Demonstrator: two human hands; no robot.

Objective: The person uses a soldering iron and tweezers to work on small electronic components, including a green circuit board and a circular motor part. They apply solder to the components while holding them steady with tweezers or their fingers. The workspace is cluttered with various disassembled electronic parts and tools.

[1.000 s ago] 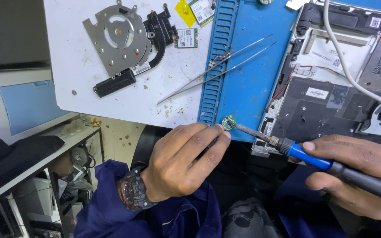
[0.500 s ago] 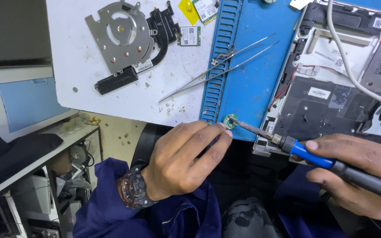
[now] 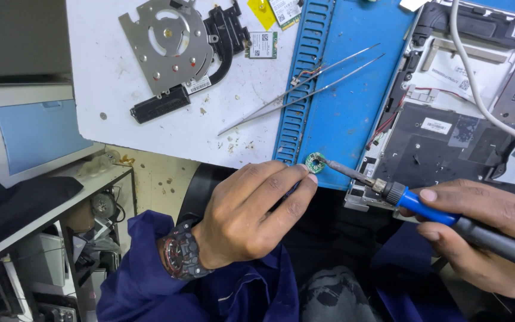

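Note:
My left hand (image 3: pixel 251 209) pinches a small round green circuit board (image 3: pixel 315 162) between its fingertips at the front edge of the blue mat (image 3: pixel 353 95). My right hand (image 3: pixel 484 235) grips a blue-handled soldering iron (image 3: pixel 442 214), and its metal tip touches the small board from the right. A dark watch sits on my left wrist.
An opened laptop chassis (image 3: pixel 448 137) with a white cable (image 3: pixel 478 89) lies at the right. Long tweezers (image 3: pixel 305 89) rest across the mat's ribbed edge. A metal fan plate with a black heat pipe (image 3: pixel 174 48) and small cards lie on the white table (image 3: pixel 120 113). Shelves stand lower left.
Both hands hold nearly the same pose; the iron's tip stays on the small board. The view has shifted slightly.

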